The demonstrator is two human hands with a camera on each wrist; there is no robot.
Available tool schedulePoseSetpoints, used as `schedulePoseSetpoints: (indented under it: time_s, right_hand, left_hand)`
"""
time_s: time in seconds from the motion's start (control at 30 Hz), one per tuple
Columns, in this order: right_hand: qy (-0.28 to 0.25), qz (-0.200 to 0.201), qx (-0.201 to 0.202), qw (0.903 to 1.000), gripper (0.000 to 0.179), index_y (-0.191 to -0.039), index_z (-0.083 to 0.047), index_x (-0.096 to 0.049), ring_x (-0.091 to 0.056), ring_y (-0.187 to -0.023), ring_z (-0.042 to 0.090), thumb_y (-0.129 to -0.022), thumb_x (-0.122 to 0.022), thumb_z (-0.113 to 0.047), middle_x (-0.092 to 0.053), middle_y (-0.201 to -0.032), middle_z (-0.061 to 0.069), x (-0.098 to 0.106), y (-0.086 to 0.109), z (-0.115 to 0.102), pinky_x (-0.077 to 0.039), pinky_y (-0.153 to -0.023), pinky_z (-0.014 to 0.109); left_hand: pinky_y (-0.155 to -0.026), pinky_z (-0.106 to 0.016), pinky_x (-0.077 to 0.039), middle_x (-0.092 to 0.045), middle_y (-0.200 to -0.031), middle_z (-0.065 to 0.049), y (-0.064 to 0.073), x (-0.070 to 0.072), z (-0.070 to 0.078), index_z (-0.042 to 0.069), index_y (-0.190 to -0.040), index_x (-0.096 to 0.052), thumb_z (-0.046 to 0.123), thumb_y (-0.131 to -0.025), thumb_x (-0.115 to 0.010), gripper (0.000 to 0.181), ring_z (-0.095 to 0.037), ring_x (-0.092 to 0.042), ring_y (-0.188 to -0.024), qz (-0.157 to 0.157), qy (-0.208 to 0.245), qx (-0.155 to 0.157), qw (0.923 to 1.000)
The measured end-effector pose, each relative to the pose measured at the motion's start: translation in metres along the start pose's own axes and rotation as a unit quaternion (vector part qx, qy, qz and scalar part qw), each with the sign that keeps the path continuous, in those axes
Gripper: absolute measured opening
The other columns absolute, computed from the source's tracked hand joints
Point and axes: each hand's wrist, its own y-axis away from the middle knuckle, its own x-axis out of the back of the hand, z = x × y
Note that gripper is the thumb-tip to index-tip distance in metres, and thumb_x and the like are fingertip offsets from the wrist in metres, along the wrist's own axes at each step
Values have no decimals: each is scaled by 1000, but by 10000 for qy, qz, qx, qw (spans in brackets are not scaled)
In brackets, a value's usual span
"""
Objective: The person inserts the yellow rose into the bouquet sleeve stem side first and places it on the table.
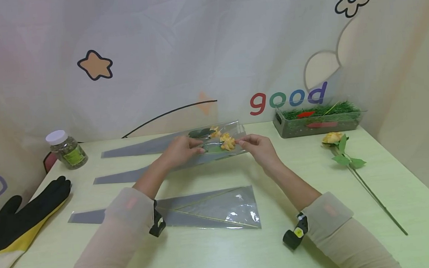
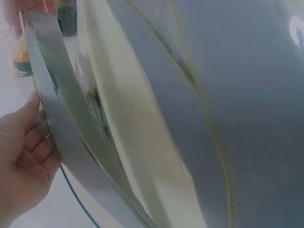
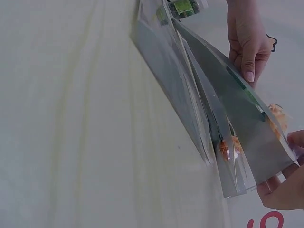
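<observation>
My left hand (image 1: 187, 150) pinches the lower side of a clear and grey flower sleeve (image 1: 119, 177), its thumb on the sleeve's edge (image 2: 52, 121). At the wide end, my right hand (image 1: 260, 147) pinches the film between thumb and fingers, as the right wrist view also shows. A yellow flower (image 1: 227, 141) with a green leaf lies in this sleeve, which is lifted and tilted off the table. Behind it lies a second grey sleeve (image 1: 141, 146) with another yellow flower (image 1: 214, 131). Nearer me, a third sleeve (image 1: 219, 207) with gold lines lies flat.
A single yellow rose (image 1: 332, 138) with a long stem lies at the right. Behind it stands a clear box of artificial grass (image 1: 319, 125) with red pieces. At the left are a lidded jar (image 1: 68, 151) and a black and yellow glove (image 1: 28, 219).
</observation>
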Motion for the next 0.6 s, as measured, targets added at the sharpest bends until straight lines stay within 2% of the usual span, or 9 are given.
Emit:
schedulePoseSetpoints:
  time_s: [0.1, 0.13, 0.2, 0.43, 0.6]
  right_hand:
    - [89, -44, -85, 9999, 28, -112, 2, -61, -48, -112, 25, -94, -56, -18, -59, -119, 13, 1, 0, 0, -34, -99, 45]
    - [123, -68, -108, 9998, 28, -112, 2, -61, -48, -112, 26, -94, -56, -18, -59, -119, 14, 1, -1, 0, -34, -98, 45]
    - [208, -111, -183, 9996, 28, -113, 2, -61, -48, -112, 26, -94, -55, -17, -59, -119, 14, 2, -1, 0, -34, -98, 45]
    - [451, -260, -444, 9977, 27, -112, 1, -61, -45, -114, 26, -94, -53, -18, -56, -121, 13, 4, -2, 2, -33, -98, 44]
    - [658, -410, -669, 9947, 27, -112, -2, -62, -44, -113, 26, -94, -54, -21, -54, -122, 11, 3, -4, 3, -34, -98, 44]
  left_hand:
    - [-53, -28, -34, -59, -120, -9, -2, -2, -1, 5, -126, -57, 25, -91, -60, 41, -9, -27, -44, 22, 3, 26, 10000]
    - [-51, -29, -32, -59, -121, -9, -3, -2, -1, 5, -126, -57, 25, -91, -60, 41, -12, -19, -43, 18, 21, 45, 10000]
    - [-48, -28, -29, -58, -123, -9, -4, -3, -1, 5, -126, -57, 25, -91, -60, 40, -11, -15, -40, 18, 40, 71, 10000]
    - [-48, -27, -32, -56, -126, -11, -7, -7, -2, 2, -124, -58, 23, -91, -60, 39, -9, -17, -40, 13, -142, 15, 9999]
    - [-53, -26, -35, -58, -123, -11, -10, -10, -2, 3, -122, -60, 24, -91, -60, 37, -5, -31, -45, 1, -423, -13, 9991]
